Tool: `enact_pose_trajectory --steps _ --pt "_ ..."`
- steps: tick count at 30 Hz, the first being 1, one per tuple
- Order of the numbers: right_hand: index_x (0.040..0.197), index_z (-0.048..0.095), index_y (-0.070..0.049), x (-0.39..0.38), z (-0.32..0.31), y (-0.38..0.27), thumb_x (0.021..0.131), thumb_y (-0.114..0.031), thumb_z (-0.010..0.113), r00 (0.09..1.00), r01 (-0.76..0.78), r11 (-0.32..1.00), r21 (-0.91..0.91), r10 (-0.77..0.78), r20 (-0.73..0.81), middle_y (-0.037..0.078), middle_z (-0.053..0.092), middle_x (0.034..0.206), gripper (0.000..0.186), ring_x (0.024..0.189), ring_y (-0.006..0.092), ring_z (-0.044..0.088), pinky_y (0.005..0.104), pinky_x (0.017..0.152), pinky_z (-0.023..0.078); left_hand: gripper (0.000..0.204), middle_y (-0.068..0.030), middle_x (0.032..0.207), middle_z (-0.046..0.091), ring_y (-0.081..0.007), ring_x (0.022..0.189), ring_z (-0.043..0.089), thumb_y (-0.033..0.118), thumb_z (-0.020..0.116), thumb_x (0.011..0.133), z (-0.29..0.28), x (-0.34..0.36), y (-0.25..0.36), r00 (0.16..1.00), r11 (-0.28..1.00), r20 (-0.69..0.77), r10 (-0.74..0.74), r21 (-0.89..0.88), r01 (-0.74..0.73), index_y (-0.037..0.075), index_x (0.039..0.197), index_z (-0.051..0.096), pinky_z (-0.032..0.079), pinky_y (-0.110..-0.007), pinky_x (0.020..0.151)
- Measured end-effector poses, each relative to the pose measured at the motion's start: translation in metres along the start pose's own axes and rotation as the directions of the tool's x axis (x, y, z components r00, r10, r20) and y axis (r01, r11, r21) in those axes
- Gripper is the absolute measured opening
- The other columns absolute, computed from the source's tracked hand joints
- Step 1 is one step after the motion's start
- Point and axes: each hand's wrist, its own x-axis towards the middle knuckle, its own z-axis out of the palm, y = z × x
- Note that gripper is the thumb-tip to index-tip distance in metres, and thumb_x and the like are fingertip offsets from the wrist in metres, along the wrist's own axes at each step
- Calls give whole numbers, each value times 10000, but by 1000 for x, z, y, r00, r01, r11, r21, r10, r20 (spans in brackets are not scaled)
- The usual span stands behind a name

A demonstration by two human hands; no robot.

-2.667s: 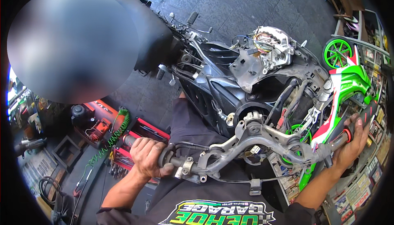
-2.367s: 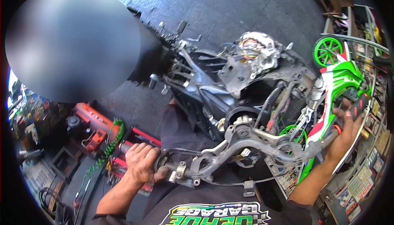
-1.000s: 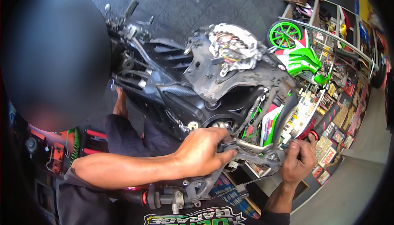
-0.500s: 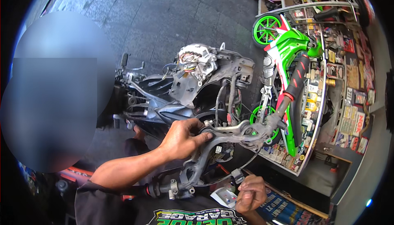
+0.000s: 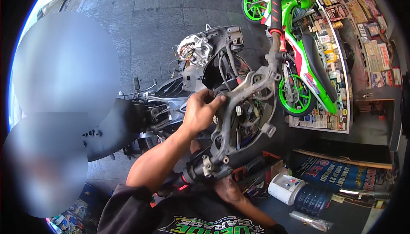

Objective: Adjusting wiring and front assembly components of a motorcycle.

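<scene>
Your left hand keeps its grip pinched on the handlebar near mid-span, while your right hand has dropped from the far end to below that grip, closure hidden, apparently leaving the left steadying alone.

Two hands, one handlebar with two red rings, one partly stripped motorcycle, one green motorcycle with two green wheels and one black seat, one white-framed display case, one blue banner, one ribbed blue jug.
</scene>
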Motion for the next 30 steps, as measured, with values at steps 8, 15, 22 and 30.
enact_pose_trajectory --steps 8,15,22,30 --pt "1236 563 -36 26 14 25 855 -514 695 874 451 813 -368 -487 -7 123 580 1256 625 1153 206 549 419 1026 418 307 -41 731 630 -108 676 540 266 696 896 5 7 -21 998 998 4 61 8 -61 -35 855 647 428 -283 637" --pt "1220 574 -14 47 85 -32 884 -530 653 879 460 788 -410 -468 85 113 629 1168 621 1001 158 605 315 905 486 281 -41 752 631 -107 715 545 246 696 896 4 -3 -2 999 999 -19 41 -13 -42 -26 846 648 431 -281 666" --pt "1230 577 -9 44 76 -42 933 -470 604 903 417 746 -520 -405 143 98 630 1164 549 1007 159 600 321 920 474 258 -22 745 622 -89 705 521 228 697 900 12 1 -19 998 994 -16 64 -89 -65 -15 831 643 422 -267 651" --pt "1230 529 -58 31 79 -73 924 -275 677 982 186 843 -504 -165 88 34 600 1139 403 1045 131 568 309 942 453 259 -39 721 634 -94 659 544 228 698 897 13 -3 -24 996 978 -66 61 -197 -73 -20 846 649 424 -268 609"
